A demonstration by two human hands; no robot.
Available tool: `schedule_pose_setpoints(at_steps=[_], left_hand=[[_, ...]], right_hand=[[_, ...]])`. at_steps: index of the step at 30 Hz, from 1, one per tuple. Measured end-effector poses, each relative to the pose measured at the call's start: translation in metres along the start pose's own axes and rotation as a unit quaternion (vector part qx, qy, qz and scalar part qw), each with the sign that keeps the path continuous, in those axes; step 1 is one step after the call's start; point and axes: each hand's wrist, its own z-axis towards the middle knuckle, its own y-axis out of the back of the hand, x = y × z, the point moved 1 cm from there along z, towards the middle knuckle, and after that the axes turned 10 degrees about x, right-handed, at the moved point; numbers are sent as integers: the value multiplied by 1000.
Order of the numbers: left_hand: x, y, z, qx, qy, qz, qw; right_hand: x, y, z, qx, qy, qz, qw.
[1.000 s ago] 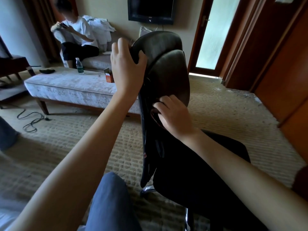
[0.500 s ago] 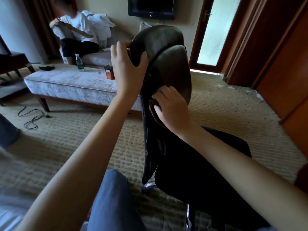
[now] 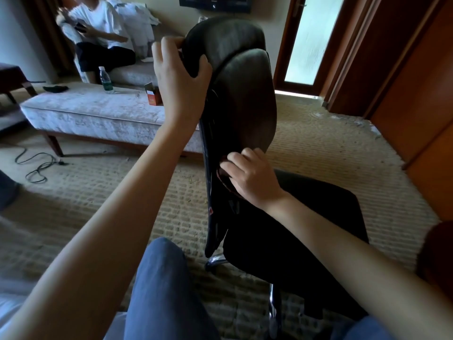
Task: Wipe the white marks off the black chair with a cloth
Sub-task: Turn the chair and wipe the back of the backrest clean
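Chair (image 3: 255, 128), black: upright on carpet (image 3: 318, 155). Left hand (image 3: 179, 77): clasps headrest (image 3: 228, 35), steadying. Right hand (image 3: 250, 177): fingers curled over dark cloth (image 3: 222, 172) (mostly hidden), pressed low on backrest (image 3: 250, 89). Step: wiping underway. Next, likely: firm strokes; white marks not discernible here.

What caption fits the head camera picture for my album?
Cleaning: left hand holds the top of the black chair, right hand presses a cloth on its back.
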Motion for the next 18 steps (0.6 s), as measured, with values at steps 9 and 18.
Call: schedule_pose_setpoints(at_steps=[9, 18], left_hand=[[1, 1, 3, 5, -8, 16, 1000], [5, -2, 4, -7, -3, 10, 1000]], right_hand=[[23, -62, -102, 150, 146, -53, 976], [-3, -15, -25, -10, 50, -18, 999]])
